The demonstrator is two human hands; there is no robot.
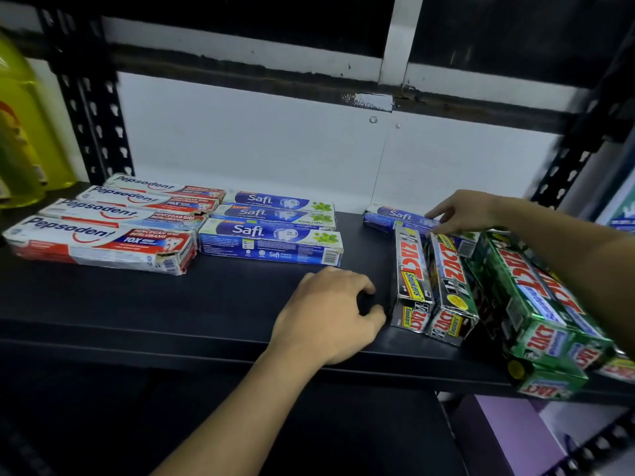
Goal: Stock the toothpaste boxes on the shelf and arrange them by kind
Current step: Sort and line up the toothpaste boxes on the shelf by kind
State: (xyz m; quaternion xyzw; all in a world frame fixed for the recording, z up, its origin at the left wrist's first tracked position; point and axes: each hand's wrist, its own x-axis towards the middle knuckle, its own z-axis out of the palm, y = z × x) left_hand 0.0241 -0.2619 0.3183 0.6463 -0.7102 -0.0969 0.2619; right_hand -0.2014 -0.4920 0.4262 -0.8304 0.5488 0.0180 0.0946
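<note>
Head view showed yellow bottles [20,132] at the far left, then four Pepsodent boxes [103,231] lying flat in a row running front to back, with three Safi boxes [275,228] just beside them. The left hand [330,314] rested on the black shelf [171,304] near its front edge, fingers loosely curled, holding nothing. Further right, the right hand [464,211] gripped the end of a lone Safi box [395,218] by the back wall, behind two silver Zact boxes [412,280] and a pile of green Zact boxes [536,304].
</note>
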